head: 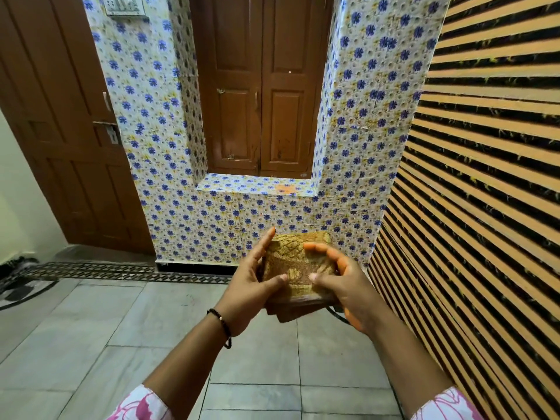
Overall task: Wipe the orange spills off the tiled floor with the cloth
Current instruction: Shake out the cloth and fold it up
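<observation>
Grey tiled floor (127, 334) fills the lower frame, and no orange spill shows on it; an orange patch sits on the flowered window ledge (257, 184) at centre. You hold the folded golden cloth (298, 262) up at mid-frame, left hand (251, 286) and right hand (342, 283) both closed around its edges. Wiping looks not yet begun: next, find the spills and lower the cloth.

Head view: worn high, facing forward and down.
Nearest: both forearms, close beneath lens.
Farther: grey tiled floor (127, 328), blue-flowered tiled wall (181, 219).
</observation>
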A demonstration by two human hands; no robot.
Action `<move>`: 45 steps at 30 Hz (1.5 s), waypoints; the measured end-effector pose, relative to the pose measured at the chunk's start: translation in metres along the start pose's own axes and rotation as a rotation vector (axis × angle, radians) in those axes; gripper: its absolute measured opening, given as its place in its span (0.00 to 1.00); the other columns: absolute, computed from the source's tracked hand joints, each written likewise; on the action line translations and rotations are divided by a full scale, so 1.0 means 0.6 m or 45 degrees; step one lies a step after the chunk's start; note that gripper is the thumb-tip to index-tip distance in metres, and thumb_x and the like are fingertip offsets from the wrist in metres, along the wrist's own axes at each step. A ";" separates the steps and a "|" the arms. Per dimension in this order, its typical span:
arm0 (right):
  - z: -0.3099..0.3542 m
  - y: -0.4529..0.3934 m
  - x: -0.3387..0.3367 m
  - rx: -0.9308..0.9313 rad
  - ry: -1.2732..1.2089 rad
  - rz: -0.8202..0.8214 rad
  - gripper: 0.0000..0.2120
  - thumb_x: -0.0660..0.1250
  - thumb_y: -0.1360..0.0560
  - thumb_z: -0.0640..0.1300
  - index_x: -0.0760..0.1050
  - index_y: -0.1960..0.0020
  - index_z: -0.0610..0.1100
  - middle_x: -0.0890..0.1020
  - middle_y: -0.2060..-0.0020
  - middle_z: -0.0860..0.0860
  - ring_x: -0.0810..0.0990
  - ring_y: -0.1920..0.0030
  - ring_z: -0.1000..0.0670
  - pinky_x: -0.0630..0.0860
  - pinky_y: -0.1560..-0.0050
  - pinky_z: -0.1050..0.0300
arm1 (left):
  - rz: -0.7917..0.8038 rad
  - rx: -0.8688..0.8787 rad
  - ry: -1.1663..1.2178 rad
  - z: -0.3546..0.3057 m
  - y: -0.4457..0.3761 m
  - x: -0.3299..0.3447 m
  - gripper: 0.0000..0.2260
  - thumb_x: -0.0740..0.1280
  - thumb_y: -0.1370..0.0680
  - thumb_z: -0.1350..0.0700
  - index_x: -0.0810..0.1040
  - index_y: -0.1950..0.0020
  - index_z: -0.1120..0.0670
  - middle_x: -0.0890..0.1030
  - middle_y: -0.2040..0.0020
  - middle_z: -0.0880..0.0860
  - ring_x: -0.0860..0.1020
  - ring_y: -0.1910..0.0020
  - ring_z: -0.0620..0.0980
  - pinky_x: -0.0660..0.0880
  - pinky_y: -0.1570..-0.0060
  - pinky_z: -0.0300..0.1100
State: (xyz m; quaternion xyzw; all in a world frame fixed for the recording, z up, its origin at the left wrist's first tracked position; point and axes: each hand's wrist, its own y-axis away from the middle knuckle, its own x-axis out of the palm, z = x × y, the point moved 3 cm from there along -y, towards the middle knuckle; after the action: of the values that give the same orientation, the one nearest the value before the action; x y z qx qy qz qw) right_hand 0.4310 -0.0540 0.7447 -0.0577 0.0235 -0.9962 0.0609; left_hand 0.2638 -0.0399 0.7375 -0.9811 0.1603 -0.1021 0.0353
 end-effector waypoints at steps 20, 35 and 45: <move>-0.029 0.312 0.190 -0.024 -0.031 -0.324 0.37 0.61 0.31 0.21 0.73 0.36 0.59 0.74 0.37 0.50 0.79 0.45 0.42 0.81 0.59 0.47 | 0.477 -0.111 -0.050 -0.022 0.254 -0.071 0.36 0.63 0.29 0.77 0.70 0.34 0.39 0.81 0.44 0.51 0.80 0.53 0.51 0.81 0.63 0.49; -0.055 0.816 0.276 0.021 0.056 -1.265 0.48 0.61 0.33 0.19 0.64 0.32 0.67 0.76 0.40 0.50 0.80 0.45 0.41 0.76 0.54 0.44 | 1.220 -0.221 0.058 0.036 0.581 0.133 0.31 0.67 0.28 0.74 0.70 0.32 0.47 0.82 0.45 0.54 0.80 0.49 0.51 0.79 0.60 0.42; -0.087 1.290 0.381 0.057 0.019 -1.844 0.50 0.62 0.33 0.18 0.56 0.26 0.61 0.75 0.39 0.48 0.82 0.49 0.49 0.79 0.56 0.50 | 1.709 -0.343 0.104 0.073 0.986 0.332 0.31 0.73 0.32 0.61 0.69 0.31 0.49 0.82 0.46 0.57 0.81 0.46 0.55 0.80 0.58 0.48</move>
State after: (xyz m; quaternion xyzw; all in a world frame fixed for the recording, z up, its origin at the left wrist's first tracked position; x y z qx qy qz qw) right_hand 0.2910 -0.8479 0.6770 -0.0509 -0.0407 -0.7873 -0.6132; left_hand 0.2760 -0.6618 0.6720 -0.6605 0.7462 -0.0740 -0.0374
